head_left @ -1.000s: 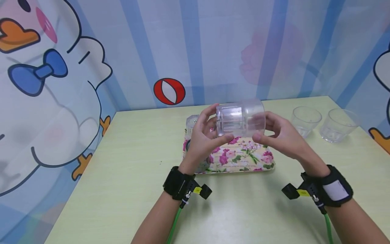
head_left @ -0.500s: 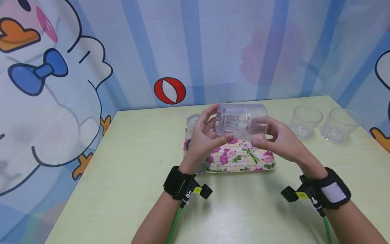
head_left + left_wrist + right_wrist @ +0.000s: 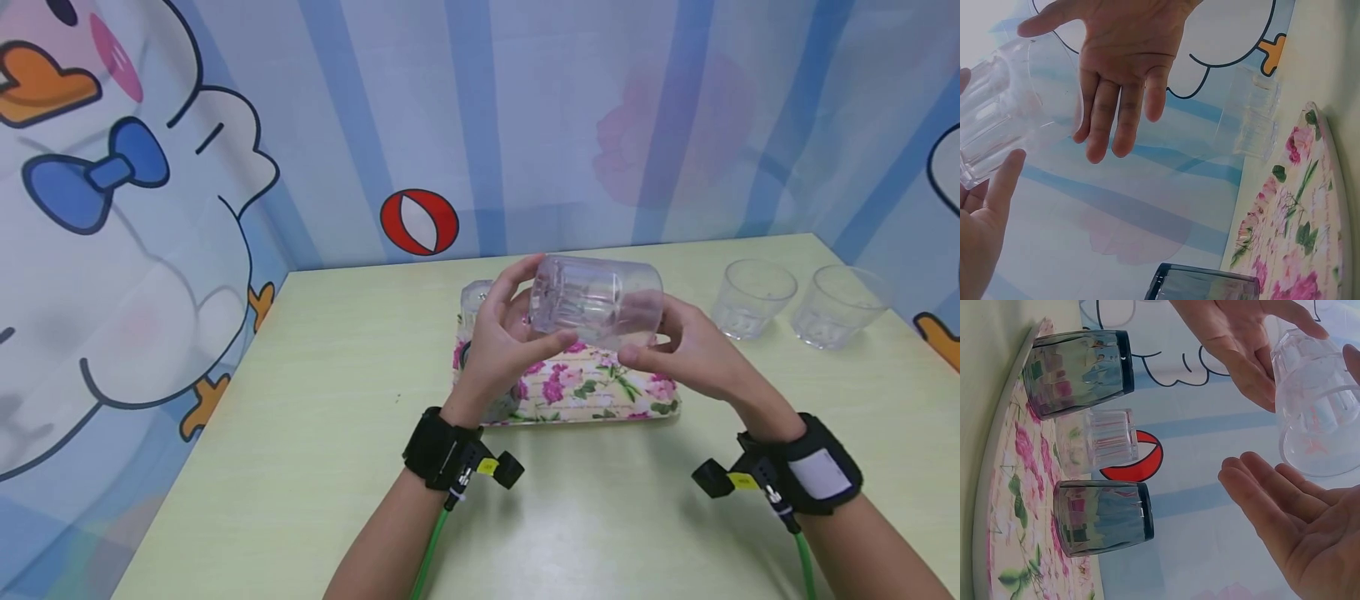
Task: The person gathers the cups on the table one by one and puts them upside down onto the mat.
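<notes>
Between both hands a clear drinking glass (image 3: 592, 296) is held on its side above the tray, base toward the left and mouth toward the right. My left hand (image 3: 506, 346) grips it by the base end, thumb below. My right hand (image 3: 701, 354) holds the rim end between thumb and fingers; its other fingers extend fairly straight in the left wrist view. Beneath is a flower-patterned tray (image 3: 585, 400). Two grey tinted glasses, one (image 3: 1082, 372) and another (image 3: 1107, 519), stand upside down on it, with a clear glass (image 3: 1100, 440) between them. My left hand mostly hides them in the head view.
Two clear glasses, one (image 3: 753, 300) and another (image 3: 840, 308), stand upright at the right back of the pale table (image 3: 360, 375). A cartoon-printed cloth (image 3: 540, 125) rises behind the table. Green cables (image 3: 430, 550) run from the wrist cameras.
The glass has tilted, its mouth end dropping slightly and turning a little. My right hand has lowered slightly with it, while my left hand stays nearly in place.
</notes>
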Tool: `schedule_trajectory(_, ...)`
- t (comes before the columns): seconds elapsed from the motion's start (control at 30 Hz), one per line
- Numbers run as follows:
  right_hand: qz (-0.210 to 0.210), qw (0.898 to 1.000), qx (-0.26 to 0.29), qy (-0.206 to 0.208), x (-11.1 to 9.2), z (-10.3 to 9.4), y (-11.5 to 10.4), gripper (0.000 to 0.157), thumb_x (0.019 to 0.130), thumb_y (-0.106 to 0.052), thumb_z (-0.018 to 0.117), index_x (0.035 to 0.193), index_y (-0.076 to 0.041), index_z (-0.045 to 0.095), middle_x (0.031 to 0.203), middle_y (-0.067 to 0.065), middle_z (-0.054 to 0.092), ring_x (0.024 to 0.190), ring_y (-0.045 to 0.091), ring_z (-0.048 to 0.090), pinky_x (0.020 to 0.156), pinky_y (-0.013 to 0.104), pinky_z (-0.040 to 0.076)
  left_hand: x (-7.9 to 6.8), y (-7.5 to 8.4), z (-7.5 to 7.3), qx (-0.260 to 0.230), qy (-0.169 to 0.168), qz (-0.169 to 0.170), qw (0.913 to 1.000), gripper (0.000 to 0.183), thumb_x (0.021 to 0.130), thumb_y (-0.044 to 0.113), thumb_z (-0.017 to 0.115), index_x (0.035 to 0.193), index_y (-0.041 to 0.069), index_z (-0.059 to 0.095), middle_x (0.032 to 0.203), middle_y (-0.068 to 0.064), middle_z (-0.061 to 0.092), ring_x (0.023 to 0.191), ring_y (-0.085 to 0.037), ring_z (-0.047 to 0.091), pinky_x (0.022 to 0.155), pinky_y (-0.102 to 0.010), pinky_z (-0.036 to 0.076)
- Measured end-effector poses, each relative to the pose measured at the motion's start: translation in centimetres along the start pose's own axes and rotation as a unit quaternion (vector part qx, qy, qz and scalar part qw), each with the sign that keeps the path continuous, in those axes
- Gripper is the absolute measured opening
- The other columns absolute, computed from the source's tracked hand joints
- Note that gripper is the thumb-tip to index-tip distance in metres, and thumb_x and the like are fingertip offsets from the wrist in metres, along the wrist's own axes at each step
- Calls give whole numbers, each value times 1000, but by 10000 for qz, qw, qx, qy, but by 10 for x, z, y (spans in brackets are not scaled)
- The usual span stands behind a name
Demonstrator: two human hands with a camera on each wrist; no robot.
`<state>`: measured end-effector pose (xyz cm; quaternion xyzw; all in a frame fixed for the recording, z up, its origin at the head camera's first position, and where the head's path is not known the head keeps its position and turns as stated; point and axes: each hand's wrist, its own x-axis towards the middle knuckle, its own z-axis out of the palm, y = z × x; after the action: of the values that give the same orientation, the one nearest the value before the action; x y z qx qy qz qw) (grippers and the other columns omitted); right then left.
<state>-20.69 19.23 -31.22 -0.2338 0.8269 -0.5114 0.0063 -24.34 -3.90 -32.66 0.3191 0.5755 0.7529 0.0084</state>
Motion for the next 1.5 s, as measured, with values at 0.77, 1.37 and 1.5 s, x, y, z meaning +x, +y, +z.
schedule_trajectory(0.77, -53, 9836, -1802, 91, 11, -27, -40, 83, 77, -28, 80, 145, -12, 36, 143, 10, 47, 129, 31, 47, 106, 59, 43, 0, -4, 1, -224, -74, -59, 9997, 94, 69, 39, 84, 145, 13, 34, 142, -7, 39, 121, -14, 50, 90, -26, 57)
schedule_trajectory(1.37, -942, 9365, -3282, -797, 33, -26, -80, 74, 76, -36, 80, 136, -7, 48, 132, 8, 56, 113, 23, 57, 89, 43, 54, -2, -7, 3, 35, -160, -187, 9997, 95, 68, 45, 83, 144, 15, 35, 144, -10, 39, 125, -17, 50, 94, -29, 56)
schedule_trajectory(1.5, -829, 9331, -3373, -934, 34, -24, -82, 70, 76, -33, 80, 134, -9, 49, 126, 5, 58, 104, 19, 59, 81, 37, 56, -2, -8, 2, 117, -171, -197, 9996, 93, 70, 44, 82, 144, 16, 35, 147, -9, 37, 129, -22, 48, 95, -32, 56)
